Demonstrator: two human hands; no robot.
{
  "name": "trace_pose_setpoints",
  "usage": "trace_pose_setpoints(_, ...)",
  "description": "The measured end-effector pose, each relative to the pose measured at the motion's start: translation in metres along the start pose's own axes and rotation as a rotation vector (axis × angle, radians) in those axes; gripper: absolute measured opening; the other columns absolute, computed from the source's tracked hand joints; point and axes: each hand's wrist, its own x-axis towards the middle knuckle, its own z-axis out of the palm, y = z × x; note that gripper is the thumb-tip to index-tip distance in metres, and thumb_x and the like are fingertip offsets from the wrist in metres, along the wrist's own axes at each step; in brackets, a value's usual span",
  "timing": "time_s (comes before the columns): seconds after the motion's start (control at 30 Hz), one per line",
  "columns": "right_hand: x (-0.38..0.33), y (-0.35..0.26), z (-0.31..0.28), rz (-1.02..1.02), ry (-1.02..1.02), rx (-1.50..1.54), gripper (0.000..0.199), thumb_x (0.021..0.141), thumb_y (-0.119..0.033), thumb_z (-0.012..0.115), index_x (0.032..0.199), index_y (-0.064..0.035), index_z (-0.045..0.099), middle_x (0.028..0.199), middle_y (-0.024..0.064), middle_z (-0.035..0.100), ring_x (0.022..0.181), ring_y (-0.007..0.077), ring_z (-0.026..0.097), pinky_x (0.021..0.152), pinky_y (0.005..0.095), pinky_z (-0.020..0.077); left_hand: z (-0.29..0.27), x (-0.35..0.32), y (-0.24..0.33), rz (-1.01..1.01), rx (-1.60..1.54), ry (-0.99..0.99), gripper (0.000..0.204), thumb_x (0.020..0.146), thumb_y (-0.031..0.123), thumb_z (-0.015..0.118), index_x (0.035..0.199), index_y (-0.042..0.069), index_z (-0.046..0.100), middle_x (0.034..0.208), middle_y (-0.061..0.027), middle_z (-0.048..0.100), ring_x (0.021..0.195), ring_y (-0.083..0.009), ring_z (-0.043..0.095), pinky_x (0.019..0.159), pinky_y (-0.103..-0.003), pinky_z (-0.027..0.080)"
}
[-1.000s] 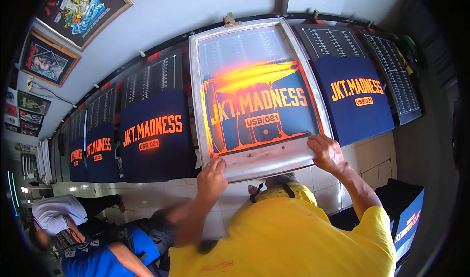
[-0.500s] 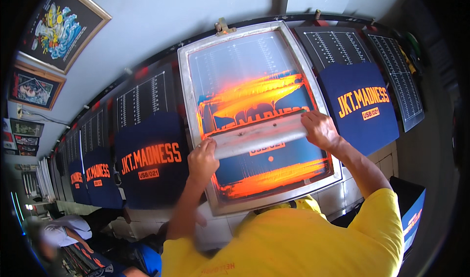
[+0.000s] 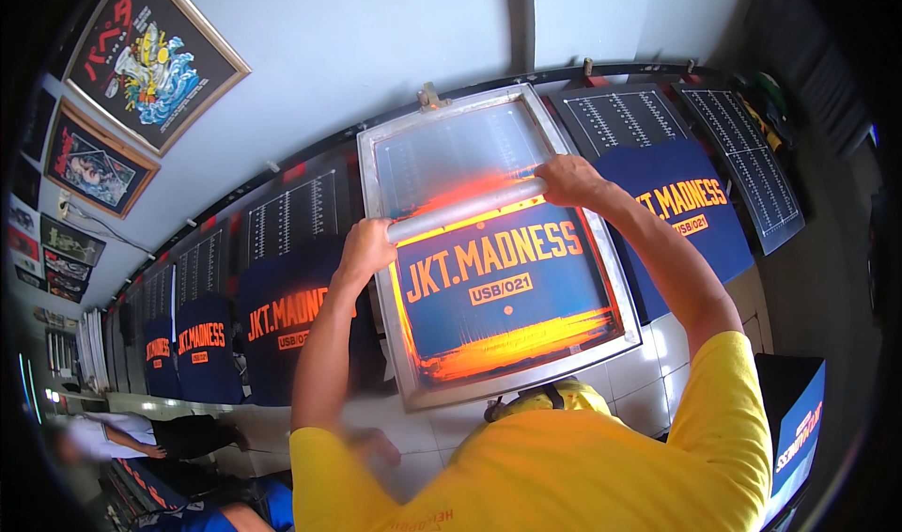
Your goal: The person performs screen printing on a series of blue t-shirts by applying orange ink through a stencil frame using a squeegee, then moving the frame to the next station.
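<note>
A silvery squeegee (image 3: 467,210) lies across a metal-framed printing screen (image 3: 526,376), toward its far half. My left hand (image 3: 368,248) is closed round the squeegee's left end, and my right hand (image 3: 568,180) grips the right end. Bright orange ink (image 3: 498,349) is smeared along the screen's near end, with more glowing beyond the squeegee. Between squeegee and near ink, orange block lettering (image 3: 498,259) shows through the mesh over dark blue cloth. The squeegee's blade edge is hidden.
Dark blue printed shirts lie on boards either side: one shirt (image 3: 648,236) right, another (image 3: 291,372) left. A bare marked board (image 3: 742,147) stands far right. Framed pictures (image 3: 155,62) hang on the wall. A person (image 3: 122,435) is at lower left, a blue-sided box (image 3: 799,429) at right.
Both hands have pushed the squeegee away from me, up the screen. The lettering behind it is now fully uncovered, and the ink pool has moved to the far side.
</note>
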Motion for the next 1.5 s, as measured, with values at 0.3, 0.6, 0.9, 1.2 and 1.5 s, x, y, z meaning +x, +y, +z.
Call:
trace_pose_setpoints(0.3, -0.040, -0.006, -0.054, -0.051, 0.232, 0.012, 0.015, 0.078, -0.008, 0.061, 0.091, -0.0055, 0.069, 0.087, 0.0179, 0.070, 0.084, 0.0363, 0.068, 0.077, 0.0457, 0.0547, -0.051, -0.032, 0.040, 0.045, 0.021, 0.197, 0.022, 0.073, -0.002, 0.061, 0.092, 0.001, 0.071, 0.093, -0.0208, 0.068, 0.085, -0.0403, 0.066, 0.077, -0.046, 0.055)
trace_pose_setpoints(0.6, -0.187, -0.050, 0.005, -0.161, 0.422, 0.124, 0.015, 0.065, 0.000, 0.061, 0.078, -0.0063, 0.063, 0.080, 0.0103, 0.063, 0.077, 0.0303, 0.065, 0.068, 0.0427, 0.0543, -0.009, -0.167, 0.083, 0.074, 0.008, 0.206, 0.026, 0.071, -0.006, 0.058, 0.094, -0.001, 0.067, 0.094, -0.0166, 0.068, 0.085, -0.0355, 0.067, 0.078, -0.045, 0.056)
trace_pose_setpoints(0.9, -0.274, -0.082, 0.081, -0.198, 0.409, 0.088, 0.037, 0.062, -0.007, 0.072, 0.097, -0.0028, 0.059, 0.098, 0.0095, 0.063, 0.092, 0.0291, 0.063, 0.072, 0.0390, 0.0564, 0.064, -0.265, 0.100, 0.022, 0.012, 0.114, 0.031, 0.073, -0.003, 0.057, 0.103, 0.001, 0.063, 0.113, -0.0099, 0.061, 0.110, -0.0294, 0.060, 0.087, -0.039, 0.053)
trace_pose_setpoints(1.2, -0.303, -0.103, 0.083, -0.073, 0.211, 0.139, 0.071, 0.070, -0.038, 0.082, 0.124, -0.0026, 0.052, 0.127, 0.0153, 0.052, 0.120, 0.0347, 0.051, 0.102, 0.0473, 0.0434, 0.074, -0.292, 0.108, 0.076, 0.028, 0.028, 0.051, 0.075, -0.002, 0.056, 0.125, -0.011, 0.050, 0.134, -0.0205, 0.045, 0.134, -0.0365, 0.039, 0.110, -0.041, 0.037)
trace_pose_setpoints(1.5, -0.269, -0.031, 0.106, 0.311, 0.718, 0.298, 0.029, 0.090, -0.013, 0.062, 0.114, 0.0017, 0.061, 0.109, 0.0213, 0.065, 0.098, 0.0407, 0.063, 0.086, 0.0429, 0.0518, 0.089, -0.283, 0.041, -0.289, -0.387, 0.300, 0.048, 0.093, 0.017, 0.056, 0.133, -0.006, 0.049, 0.136, -0.0229, 0.050, 0.127, -0.0386, 0.047, 0.107, -0.041, 0.038)
